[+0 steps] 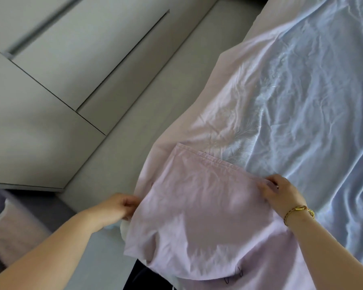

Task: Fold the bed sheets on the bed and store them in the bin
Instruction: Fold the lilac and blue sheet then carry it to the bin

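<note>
Pink sheet point(201, 216), folded to a small rectangle, is at the near left side of the bed point(258, 32), with its lower part hanging over the bed's edge. The left hand point(122, 206) pinches its left edge; the right hand point(281, 193) grips its far right corner. A blue sheet point(312, 101) is spread farther up the bed. Open floor point(134, 101) runs left of the bed.

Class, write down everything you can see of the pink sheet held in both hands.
The pink sheet is pale, cotton-looking cloth, creased and folded, with a stitched hem along its far edge. It lies on pink-and-blue bedding at the near corner, its near part drooping. The left hand and right hand grip its side edges.
</note>
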